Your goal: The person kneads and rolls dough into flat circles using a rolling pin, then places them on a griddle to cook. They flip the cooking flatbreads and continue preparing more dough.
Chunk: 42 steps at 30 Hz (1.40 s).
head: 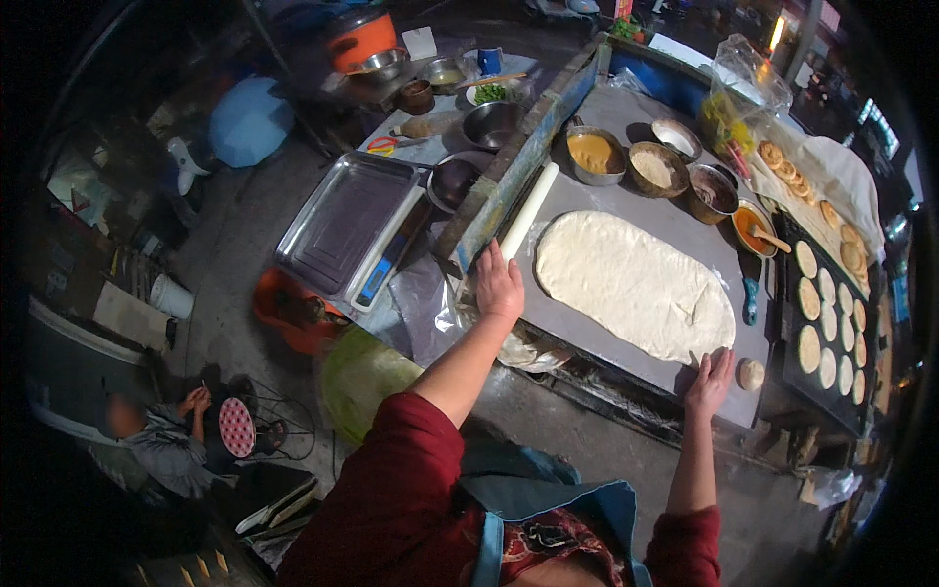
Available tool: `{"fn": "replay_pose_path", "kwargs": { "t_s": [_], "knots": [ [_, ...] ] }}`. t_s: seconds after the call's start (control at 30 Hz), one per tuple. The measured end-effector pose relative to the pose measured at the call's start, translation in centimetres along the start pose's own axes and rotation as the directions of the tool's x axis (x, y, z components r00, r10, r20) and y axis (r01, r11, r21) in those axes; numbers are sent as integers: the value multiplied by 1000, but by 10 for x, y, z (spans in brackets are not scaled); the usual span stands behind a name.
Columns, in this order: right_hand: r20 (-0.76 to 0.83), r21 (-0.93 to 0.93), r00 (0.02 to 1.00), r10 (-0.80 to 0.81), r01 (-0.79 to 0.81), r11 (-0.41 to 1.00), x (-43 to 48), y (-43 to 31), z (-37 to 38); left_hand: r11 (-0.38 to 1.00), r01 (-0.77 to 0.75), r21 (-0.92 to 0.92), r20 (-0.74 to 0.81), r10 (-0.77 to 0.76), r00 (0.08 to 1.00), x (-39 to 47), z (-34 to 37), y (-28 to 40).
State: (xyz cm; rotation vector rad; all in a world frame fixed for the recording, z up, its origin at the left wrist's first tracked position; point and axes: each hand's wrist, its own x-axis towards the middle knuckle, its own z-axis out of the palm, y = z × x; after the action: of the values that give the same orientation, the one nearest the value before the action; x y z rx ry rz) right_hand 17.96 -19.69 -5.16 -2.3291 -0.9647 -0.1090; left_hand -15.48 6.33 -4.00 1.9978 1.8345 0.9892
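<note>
A large oval sheet of dough (634, 282) lies flat on the grey work surface (565, 323). My left hand (500, 282) rests at the near end of a pale rolling pin (532, 209), which lies along the raised wooden board; whether the fingers grip it I cannot tell. My right hand (710, 383) touches or hovers at the near right edge of the dough, fingers stretched out, nothing seen in it. Just right of that hand sits a small dough ball (750, 374).
Behind the dough stand bowls of yellowish paste (596, 152), flour-like powder (658, 169) and orange sauce (753, 227). Round flatbreads lie on a black griddle (796, 367) at right. Left, beyond the wooden board (469, 227), is a metal tray (352, 220) on a scale. A person (165, 447) sits lower left.
</note>
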Motion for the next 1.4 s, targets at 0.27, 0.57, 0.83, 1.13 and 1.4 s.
{"fn": "replay_pose_path", "kwargs": {
  "t_s": [0.27,0.57,0.83,1.13,1.4],
  "knots": [
    [4,58,1000,3,-4,998,1,-2,0,999,35,0,47,-35,998,1,-8,4],
    [19,45,1000,-6,5,999,1,2,-1,1000,-3,-3,37,3,999,1,-10,5],
    [43,59,998,-51,49,997,8,28,7,993,53,-107,19,-51,999,-1,-11,9],
    [27,6,996,-82,82,997,8,36,10,988,96,-120,62,-89,994,0,-10,8],
    [61,-200,965,-255,262,944,11,40,12,996,34,-78,-31,-37,999,-1,-11,9]
  ]
}}
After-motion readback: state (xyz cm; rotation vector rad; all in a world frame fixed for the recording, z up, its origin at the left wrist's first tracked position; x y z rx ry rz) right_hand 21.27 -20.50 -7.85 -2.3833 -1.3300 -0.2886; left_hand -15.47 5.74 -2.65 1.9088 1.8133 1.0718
